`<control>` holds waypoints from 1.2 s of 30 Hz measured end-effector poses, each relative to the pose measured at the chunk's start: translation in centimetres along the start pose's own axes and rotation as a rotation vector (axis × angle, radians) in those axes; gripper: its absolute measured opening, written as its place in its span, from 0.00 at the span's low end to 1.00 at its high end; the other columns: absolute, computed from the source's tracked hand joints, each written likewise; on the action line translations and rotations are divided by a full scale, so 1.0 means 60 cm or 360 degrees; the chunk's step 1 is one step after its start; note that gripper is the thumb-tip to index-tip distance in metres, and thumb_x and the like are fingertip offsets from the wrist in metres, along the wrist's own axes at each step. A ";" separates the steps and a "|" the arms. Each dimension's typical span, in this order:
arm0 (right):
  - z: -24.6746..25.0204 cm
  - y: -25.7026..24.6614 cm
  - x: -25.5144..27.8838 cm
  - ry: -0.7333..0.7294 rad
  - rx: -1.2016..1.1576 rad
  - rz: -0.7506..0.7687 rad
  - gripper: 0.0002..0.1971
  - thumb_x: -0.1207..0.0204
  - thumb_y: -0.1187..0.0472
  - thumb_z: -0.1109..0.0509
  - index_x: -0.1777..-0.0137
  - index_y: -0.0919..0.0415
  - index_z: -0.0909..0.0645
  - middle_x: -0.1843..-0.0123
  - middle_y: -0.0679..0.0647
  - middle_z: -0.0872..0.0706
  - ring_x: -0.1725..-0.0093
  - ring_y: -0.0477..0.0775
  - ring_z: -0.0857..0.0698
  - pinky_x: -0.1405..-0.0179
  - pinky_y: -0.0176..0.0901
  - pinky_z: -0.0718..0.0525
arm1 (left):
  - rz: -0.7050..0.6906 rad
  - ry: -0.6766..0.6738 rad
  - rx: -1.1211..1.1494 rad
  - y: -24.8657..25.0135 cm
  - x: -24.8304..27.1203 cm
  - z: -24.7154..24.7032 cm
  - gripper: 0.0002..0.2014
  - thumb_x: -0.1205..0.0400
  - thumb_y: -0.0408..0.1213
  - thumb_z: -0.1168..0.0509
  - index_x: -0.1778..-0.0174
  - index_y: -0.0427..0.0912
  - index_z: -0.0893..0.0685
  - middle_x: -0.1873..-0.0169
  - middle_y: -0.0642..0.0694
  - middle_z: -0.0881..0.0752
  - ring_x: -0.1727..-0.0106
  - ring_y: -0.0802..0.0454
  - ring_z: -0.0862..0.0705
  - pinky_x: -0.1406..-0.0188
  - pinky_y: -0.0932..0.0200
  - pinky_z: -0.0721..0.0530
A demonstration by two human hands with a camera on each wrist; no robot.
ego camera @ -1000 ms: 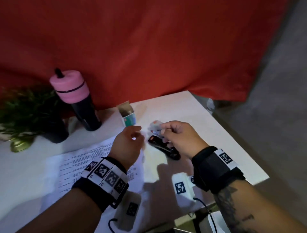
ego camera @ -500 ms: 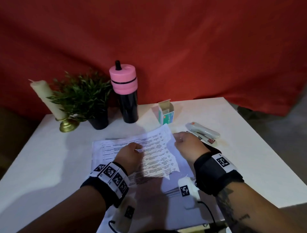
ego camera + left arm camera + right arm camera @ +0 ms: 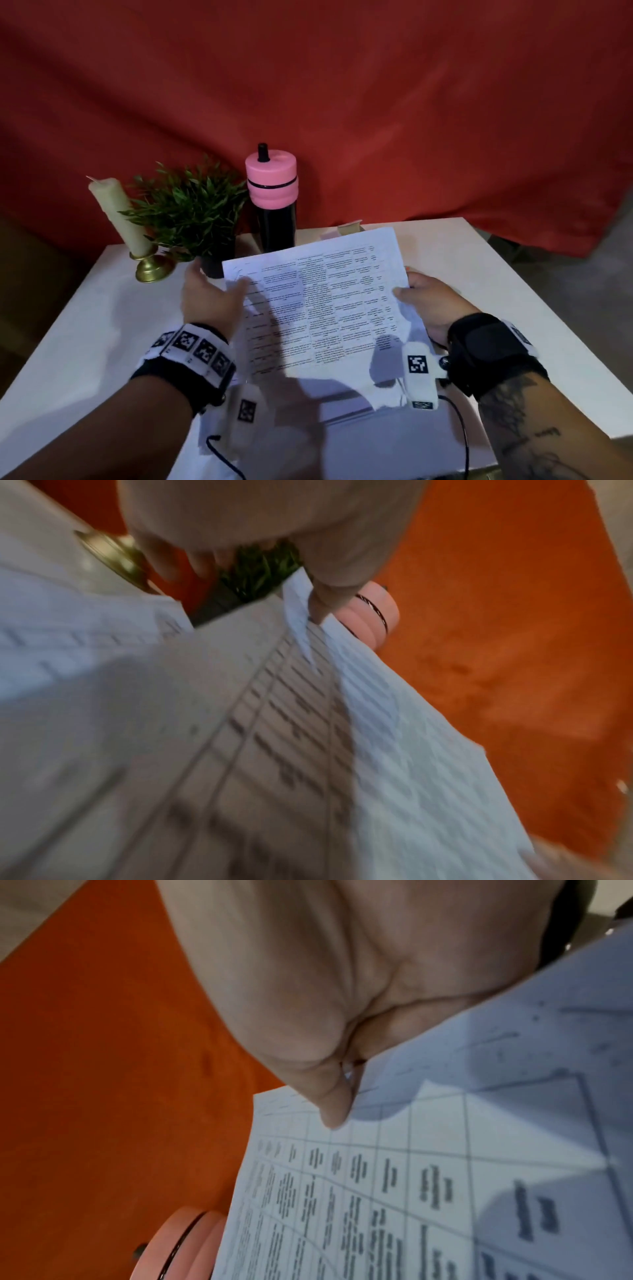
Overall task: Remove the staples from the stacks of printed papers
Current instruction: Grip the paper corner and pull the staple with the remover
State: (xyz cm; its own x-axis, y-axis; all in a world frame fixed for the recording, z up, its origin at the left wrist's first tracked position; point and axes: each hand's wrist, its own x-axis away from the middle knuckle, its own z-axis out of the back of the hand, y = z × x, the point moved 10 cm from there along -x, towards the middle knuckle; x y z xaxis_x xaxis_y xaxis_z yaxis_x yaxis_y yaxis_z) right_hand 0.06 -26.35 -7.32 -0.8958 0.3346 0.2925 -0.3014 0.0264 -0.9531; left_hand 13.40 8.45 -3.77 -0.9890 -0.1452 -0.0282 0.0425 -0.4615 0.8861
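A printed sheet (image 3: 325, 301) with a table of text is lifted off the white table, tilted toward me. My right hand (image 3: 428, 301) pinches its right edge, thumb on top and fingers underneath; the right wrist view shows that thumb (image 3: 332, 1107) pressed on the sheet (image 3: 445, 1177). My left hand (image 3: 212, 298) is at the left edge, and its thumb (image 3: 320, 607) touches the sheet (image 3: 240, 750) while the other fingers stay spread behind it. More papers (image 3: 342, 411) lie flat on the table underneath. The stapler is hidden behind the sheet.
At the back of the table (image 3: 85, 325) stand a candle (image 3: 116, 212) in a brass holder, a small potted plant (image 3: 191, 212) and a black bottle with a pink lid (image 3: 272, 195). An open staple box (image 3: 349, 229) peeks over the sheet. Red cloth hangs behind.
A second ago my right hand held a stapler, then left it on the table. Both hands moved to the papers and have now raised the top sheet.
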 end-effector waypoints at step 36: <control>-0.114 -0.395 0.186 0.0308 -0.0449 0.1190 0.14 0.31 0.42 0.31 0.63 0.53 0.19 0.73 0.39 0.20 0.68 0.40 0.21 0.67 0.32 0.23 | -0.0854 -0.0513 0.0337 0.327 0.175 0.015 0.24 0.24 0.49 0.33 0.53 0.27 0.25 0.67 0.31 0.19 0.69 0.47 0.27 0.70 0.40 0.21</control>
State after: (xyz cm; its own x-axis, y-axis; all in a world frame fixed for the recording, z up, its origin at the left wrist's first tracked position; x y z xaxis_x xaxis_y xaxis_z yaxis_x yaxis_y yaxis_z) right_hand -0.55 -16.78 17.98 -0.7477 0.5134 -0.4211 0.4691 -0.0404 -0.8822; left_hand 3.74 -1.32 13.76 -0.8595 0.3416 -0.3801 -0.4641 -0.2101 0.8605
